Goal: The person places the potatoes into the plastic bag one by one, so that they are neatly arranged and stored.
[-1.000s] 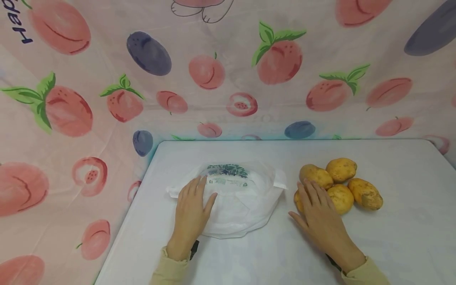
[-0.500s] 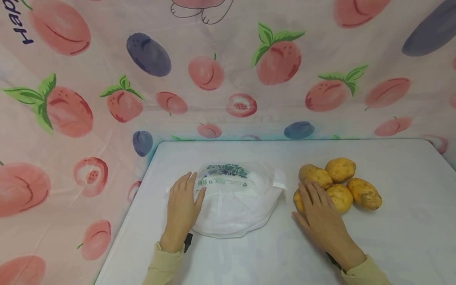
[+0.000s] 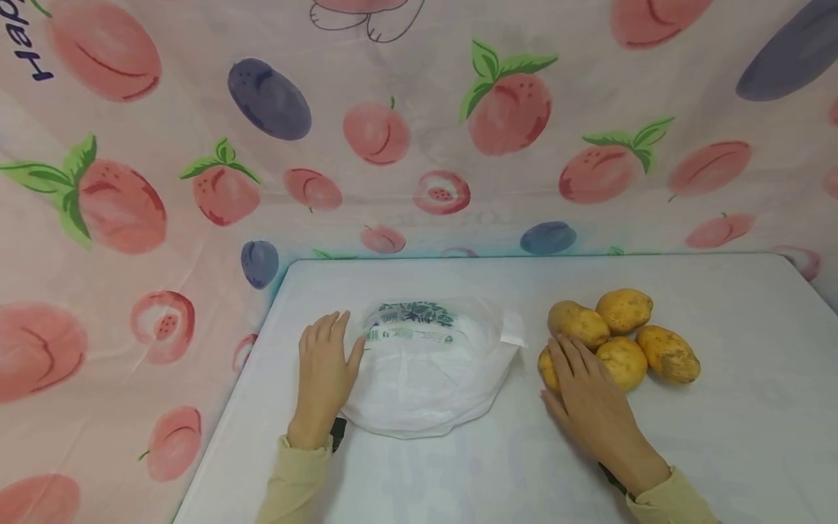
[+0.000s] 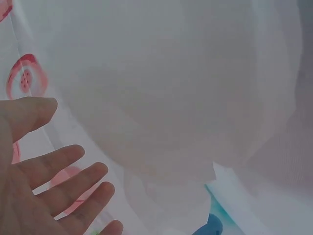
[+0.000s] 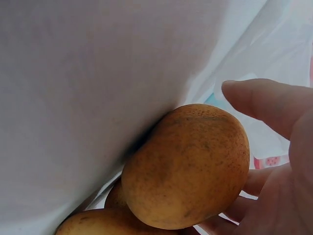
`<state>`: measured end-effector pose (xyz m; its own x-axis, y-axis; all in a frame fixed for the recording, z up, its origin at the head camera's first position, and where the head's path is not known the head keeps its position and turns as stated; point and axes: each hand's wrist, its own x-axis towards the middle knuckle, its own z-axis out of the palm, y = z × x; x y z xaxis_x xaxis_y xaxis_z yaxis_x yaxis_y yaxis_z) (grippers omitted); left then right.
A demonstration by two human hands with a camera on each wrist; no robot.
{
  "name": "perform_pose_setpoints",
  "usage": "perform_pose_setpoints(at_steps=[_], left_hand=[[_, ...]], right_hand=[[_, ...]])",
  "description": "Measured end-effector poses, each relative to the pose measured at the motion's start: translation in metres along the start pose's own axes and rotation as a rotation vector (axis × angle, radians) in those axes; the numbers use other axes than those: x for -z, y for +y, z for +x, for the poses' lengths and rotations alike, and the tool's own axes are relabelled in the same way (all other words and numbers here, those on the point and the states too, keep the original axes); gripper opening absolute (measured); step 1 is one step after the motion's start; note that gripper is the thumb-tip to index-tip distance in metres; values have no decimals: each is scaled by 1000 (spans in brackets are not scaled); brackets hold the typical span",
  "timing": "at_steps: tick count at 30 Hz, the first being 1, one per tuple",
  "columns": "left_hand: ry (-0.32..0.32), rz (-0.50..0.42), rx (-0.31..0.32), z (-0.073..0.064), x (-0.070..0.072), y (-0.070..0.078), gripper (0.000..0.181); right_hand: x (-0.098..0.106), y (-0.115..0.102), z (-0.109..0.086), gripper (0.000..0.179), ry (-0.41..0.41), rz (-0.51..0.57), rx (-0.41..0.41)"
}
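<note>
A white plastic bag with green leaf print lies flat on the table. At its left edge is my left hand, fingers spread and holding nothing; the left wrist view shows that hand beside the pale bag. Several potatoes sit in a cluster to the right of the bag. Over the nearest left potato my right hand lies with extended fingers, partly covering it. In the right wrist view the thumb stands apart from that potato, while the fingers are behind it, their contact partly hidden.
The white table has its back edge against a fruit-print cloth, which also hangs along the left side. A bag handle flap points toward the potatoes.
My left hand has slid left, from over the bag to its left edge. The right hand stays by the same potato, its thumb a little closer in. Bag and potatoes keep their places.
</note>
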<state>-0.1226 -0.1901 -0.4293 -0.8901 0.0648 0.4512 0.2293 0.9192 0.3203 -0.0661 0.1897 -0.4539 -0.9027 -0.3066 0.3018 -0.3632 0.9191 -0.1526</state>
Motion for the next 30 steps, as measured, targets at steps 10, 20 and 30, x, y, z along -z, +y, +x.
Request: perform_pose_setpoints(at_steps=[10,20,30], left_hand=[[-72,-25,96,7,0,-16,49],[-174,-83,200,12,-1,-26,53],[-268,-127,253,10,-2,-36,57]], right_hand=[[-2,1,1,69,29,-6,29],[-2,1,2,68,42,-24,35],[-1,2,3,66,26,-23,32]])
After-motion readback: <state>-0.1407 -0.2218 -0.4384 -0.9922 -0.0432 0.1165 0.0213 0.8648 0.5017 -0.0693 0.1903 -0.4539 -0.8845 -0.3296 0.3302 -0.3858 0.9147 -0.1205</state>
